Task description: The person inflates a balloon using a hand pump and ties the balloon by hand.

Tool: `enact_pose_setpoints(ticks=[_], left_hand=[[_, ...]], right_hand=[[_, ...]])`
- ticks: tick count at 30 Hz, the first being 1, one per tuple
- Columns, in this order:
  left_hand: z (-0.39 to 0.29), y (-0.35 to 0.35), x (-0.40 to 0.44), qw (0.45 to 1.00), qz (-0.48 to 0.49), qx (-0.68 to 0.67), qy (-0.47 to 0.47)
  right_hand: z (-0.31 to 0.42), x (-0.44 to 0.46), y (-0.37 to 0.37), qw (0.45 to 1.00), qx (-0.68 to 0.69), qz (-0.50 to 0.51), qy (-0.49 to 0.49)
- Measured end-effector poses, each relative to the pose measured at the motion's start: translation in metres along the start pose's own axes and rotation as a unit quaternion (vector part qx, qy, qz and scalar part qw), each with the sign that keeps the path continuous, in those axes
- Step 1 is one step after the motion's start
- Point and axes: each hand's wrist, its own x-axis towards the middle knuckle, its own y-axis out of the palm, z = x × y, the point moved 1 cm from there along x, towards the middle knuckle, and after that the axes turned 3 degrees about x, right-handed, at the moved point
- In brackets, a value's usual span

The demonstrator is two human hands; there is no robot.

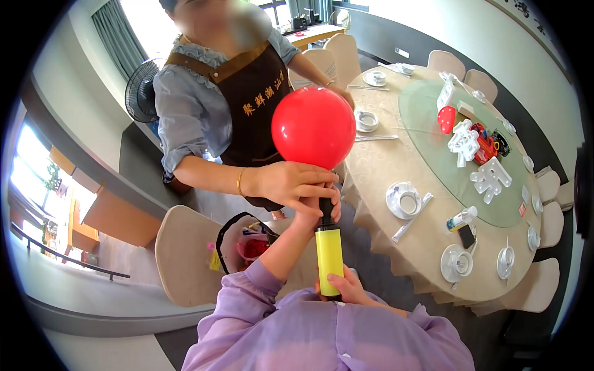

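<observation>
A round red balloon point(314, 127) sits on top of a yellow hand pump point(329, 253) with a black neck. My left hand point(309, 216) is closed around the black upper end of the pump, just below the balloon, and is partly covered by another person's hand. Lower down, my right hand point(349, 285) grips the bottom of the yellow barrel. The other person's hand, with a gold bracelet point(240, 181), lies over my left fingers at the balloon's base.
A person in a dark apron point(250, 111) stands close in front. At the right, a round table point(371, 167) holds cups, saucers, a bottle point(462, 219) and white shapes point(492, 179). A chair point(182, 256) and an open bag point(247, 244) are at the left.
</observation>
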Motion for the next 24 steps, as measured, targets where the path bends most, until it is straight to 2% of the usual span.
enact_pose_setpoints(ticks=[1, 4, 7, 11, 14, 18, 23, 24], left_hand=[[0.001, -0.003, 0.004, 0.998, 0.042, -0.035, -0.003], [-0.001, -0.003, 0.013, 0.995, 0.075, -0.067, -0.004], [-0.009, 0.005, 0.016, 0.998, 0.045, -0.043, -0.005], [-0.02, 0.012, 0.024, 0.998, 0.053, -0.024, 0.019], [-0.027, 0.016, 0.03, 0.989, 0.141, -0.036, 0.024], [-0.039, 0.048, 0.019, 0.981, 0.179, -0.031, 0.066], [-0.036, 0.061, -0.002, 0.996, 0.023, 0.066, 0.058], [-0.032, 0.059, -0.004, 0.998, 0.005, 0.05, 0.036]], right_hand=[[0.002, 0.0, -0.001, 1.0, -0.021, -0.002, -0.002], [0.006, 0.003, 0.0, 0.999, -0.043, -0.003, -0.007], [0.012, 0.006, 0.005, 0.999, -0.03, 0.001, -0.012], [0.016, 0.012, 0.006, 0.999, -0.019, 0.018, -0.03], [0.017, 0.018, 0.004, 0.996, -0.057, 0.038, -0.056], [0.019, 0.017, 0.003, 0.994, -0.063, 0.063, -0.067], [0.014, 0.014, -0.003, 0.987, -0.101, 0.095, -0.081], [0.013, 0.013, -0.006, 0.987, -0.101, 0.094, -0.081]])
